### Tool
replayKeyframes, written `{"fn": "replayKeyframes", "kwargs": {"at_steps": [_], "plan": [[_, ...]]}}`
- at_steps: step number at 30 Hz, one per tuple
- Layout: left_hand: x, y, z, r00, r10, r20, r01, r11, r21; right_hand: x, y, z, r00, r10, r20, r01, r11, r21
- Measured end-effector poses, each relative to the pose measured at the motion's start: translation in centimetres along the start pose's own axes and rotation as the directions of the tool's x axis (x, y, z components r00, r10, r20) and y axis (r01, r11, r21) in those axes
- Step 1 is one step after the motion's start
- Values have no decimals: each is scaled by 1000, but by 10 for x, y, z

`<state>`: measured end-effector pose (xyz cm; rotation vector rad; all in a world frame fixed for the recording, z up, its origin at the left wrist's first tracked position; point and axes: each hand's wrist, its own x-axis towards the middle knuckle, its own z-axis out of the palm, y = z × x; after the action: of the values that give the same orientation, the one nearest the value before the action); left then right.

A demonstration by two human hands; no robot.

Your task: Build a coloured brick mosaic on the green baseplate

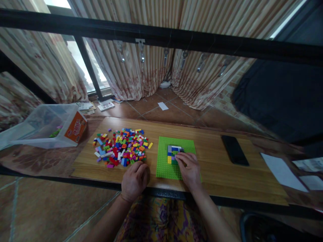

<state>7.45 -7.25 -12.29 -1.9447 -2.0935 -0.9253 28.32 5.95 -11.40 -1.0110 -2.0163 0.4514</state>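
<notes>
1. Reference: the dial is centred on the green plate (163,171); 12 o'clock points away from the wearer.
2. Work position: the build (174,149), a small block of coloured bricks, sits on the plate close to the dial centre. A yellow brick (169,160) marks its 8 o'clock corner.
3. Step in hand: this appears to be seating a brick in the build. Match studs before applying force, then press vertically; a slanted push may tilt the brick or loosen its neighbours.
4. Bracing: steadying the plate rim at 8 o'clock would probably limit sliding under pressure.
5. Right hand (189,170): reaches over the plate from the 5 o'clock side. Grip is narrow, thumb and forefinger nearly meeting at the build. Whether a brick lies between them cannot be told.
6. Left hand (134,179): rests at 8 o'clock, apart from the plate, just beside the pile (123,148). Grip is folded loosely inward; its contents are hidden.
7. Supply: the pile lies on the bench (217,181) at 9 o'clock.
</notes>
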Motion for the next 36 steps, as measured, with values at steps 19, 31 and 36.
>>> {"fn": "replayKeyframes", "kwargs": {"at_steps": [19, 31, 36], "plan": [[1, 0, -2, 1000, 5, 14, -5, 1000, 0, 7, -2, 11, 934, 326, -145, -344, 930, -127], [1, 1, -2, 1000, -18, 18, 19, 1000, -19, 7, -6, 23, 912, 361, -195, -398, 894, -206], [2, 1, -2, 999, -29, 27, 30, 999, -26, 7, -6, 25, 895, 406, -183, -438, 877, -199]]}}
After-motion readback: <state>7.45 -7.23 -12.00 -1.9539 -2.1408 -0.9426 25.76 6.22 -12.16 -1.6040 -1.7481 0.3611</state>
